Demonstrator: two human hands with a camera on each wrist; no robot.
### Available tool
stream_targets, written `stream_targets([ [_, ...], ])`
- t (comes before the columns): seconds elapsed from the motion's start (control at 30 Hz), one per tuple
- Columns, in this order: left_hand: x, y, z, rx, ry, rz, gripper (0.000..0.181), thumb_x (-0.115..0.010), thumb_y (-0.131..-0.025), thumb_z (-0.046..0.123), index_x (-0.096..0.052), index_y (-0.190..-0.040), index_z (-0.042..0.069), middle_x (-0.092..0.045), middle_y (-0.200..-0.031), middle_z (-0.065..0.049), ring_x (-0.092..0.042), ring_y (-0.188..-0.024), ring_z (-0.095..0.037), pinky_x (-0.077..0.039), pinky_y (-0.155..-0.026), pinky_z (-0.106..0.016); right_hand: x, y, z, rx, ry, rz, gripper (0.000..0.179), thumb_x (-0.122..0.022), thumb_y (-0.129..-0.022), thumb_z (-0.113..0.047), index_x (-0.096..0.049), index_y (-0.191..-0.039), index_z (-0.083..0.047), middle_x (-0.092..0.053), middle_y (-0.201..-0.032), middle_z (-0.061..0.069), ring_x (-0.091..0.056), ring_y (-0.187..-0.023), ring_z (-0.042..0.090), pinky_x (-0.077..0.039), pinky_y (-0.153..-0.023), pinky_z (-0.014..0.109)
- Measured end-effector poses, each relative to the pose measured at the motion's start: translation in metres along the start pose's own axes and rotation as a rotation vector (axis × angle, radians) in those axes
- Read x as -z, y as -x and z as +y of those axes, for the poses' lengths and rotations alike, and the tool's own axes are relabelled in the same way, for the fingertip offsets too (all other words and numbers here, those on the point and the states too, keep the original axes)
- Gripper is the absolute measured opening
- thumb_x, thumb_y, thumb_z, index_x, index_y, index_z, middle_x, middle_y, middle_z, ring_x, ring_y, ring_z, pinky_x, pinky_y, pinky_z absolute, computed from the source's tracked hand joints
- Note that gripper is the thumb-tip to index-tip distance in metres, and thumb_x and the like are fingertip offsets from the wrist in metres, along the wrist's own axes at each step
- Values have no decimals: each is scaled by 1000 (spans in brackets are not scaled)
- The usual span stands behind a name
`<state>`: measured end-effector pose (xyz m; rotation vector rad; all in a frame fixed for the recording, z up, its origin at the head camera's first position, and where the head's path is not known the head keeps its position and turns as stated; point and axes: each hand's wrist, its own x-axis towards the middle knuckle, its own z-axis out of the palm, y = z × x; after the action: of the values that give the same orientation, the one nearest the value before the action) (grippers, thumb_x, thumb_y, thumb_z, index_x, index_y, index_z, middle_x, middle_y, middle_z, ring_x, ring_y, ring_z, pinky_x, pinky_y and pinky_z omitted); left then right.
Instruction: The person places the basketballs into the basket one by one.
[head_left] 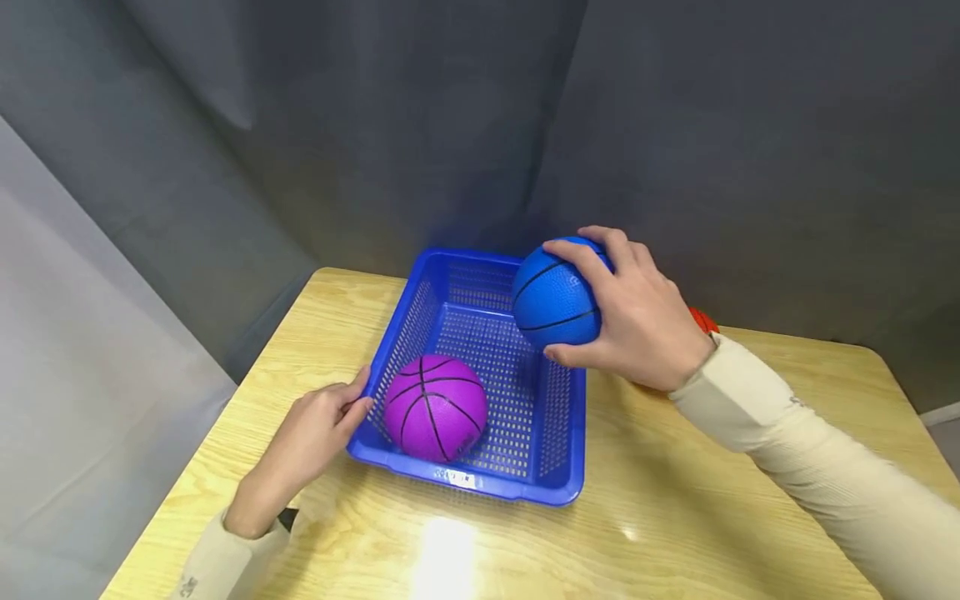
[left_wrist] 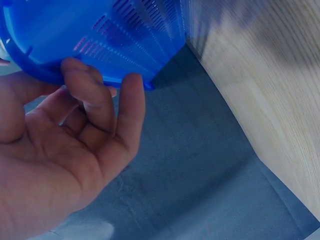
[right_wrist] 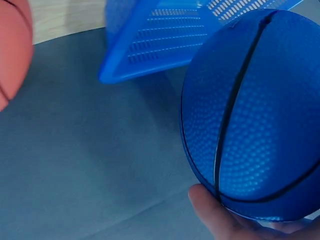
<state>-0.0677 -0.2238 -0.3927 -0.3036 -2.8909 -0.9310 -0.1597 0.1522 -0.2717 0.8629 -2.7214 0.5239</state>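
Observation:
A blue plastic basket (head_left: 551, 492) with slotted walls stands on the table, and a purple mini basketball (head_left: 437, 408) lies in its near left part. My left hand (head_left: 318, 425) pinches the basket's left rim between thumb and fingers; the left wrist view shows the fingers curled at the rim (left_wrist: 42, 72). My right hand (head_left: 637, 312) grips a blue mini basketball (head_left: 555, 296) from its right side, fingers over the top and thumb below. This ball is held up over the basket's far right corner. In the right wrist view the blue ball (right_wrist: 255, 115) overlaps the basket wall.
An orange-red ball (head_left: 703, 320) sits on the table right of the basket, mostly hidden behind my right hand. The wooden table (head_left: 750, 500) ends at a dark grey curtain (head_left: 420, 125) at the back. A pale cloth (head_left: 82, 375) hangs at left.

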Motion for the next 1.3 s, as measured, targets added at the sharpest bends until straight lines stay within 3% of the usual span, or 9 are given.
stream_targets([
  [0.37, -1, 2, 0, -14, -8, 12, 46, -68, -108, 9, -59, -149, -10, -41, -75, 5, -42, -67, -14, -40, -62, -34, -34, -51, -15, 9, -24, -72, 102, -96, -77, -47, -46, -163, -26, -36, -160, 20, -46, -132, 51, -55, -91, 71],
  [0.73, -3, 5, -1, -6, -12, 19, 46, -68, -109, 12, -59, -150, -9, -40, -74, 5, -42, -67, -13, -41, -62, -34, -72, -85, -34, 2, -20, -177, 105, -95, -76, -52, -44, -164, -26, -35, -161, 21, -47, -133, 51, -53, -97, 67],
  [0.93, -2, 4, 1, -13, -14, 21, 46, -68, -109, 11, -59, -150, -9, -40, -74, 6, -42, -67, -13, -40, -63, -34, -91, -97, -37, -24, -8, -222, 107, -96, -76, -52, -43, -165, -25, -36, -160, 23, -48, -131, 52, -55, -95, 65],
  [1.3, -2, 3, 6, -36, -19, 18, 46, -68, -109, 10, -59, -149, -10, -39, -74, 6, -39, -65, -11, -39, -62, -33, -115, -101, -44, -48, -23, -288, 109, -96, -75, -53, -42, -166, -24, -37, -156, 23, -49, -130, 51, -56, -92, 63],
])
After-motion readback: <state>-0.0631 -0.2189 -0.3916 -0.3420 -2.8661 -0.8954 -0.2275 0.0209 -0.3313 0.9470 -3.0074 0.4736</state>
